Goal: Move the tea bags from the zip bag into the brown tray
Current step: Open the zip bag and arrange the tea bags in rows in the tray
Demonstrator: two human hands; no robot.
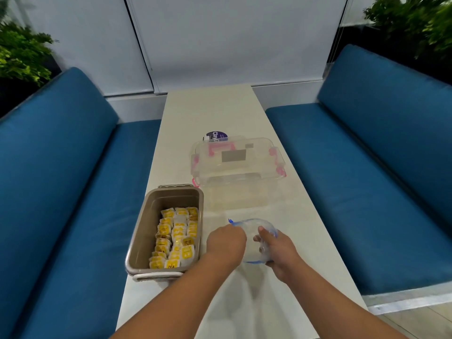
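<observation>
The brown tray [146, 223] stands on the left side of the white table and holds several yellow-and-white tea bags [177, 237] laid in rows. To its right, a clear zip bag [254, 228] with a blue seal is held just above the table. My right hand [276, 253] grips the bag's right side, thumb inside the opening. My left hand [226, 242] is at the bag's left edge with its fingers curled at the mouth; what they hold is hidden. I see no tea bags inside the bag.
A clear plastic box [238, 167] with pink latches stands behind the zip bag, a round purple-labelled tub [216, 136] just beyond it. Blue bench cushions [73, 192] flank the narrow table [215, 108] on both sides.
</observation>
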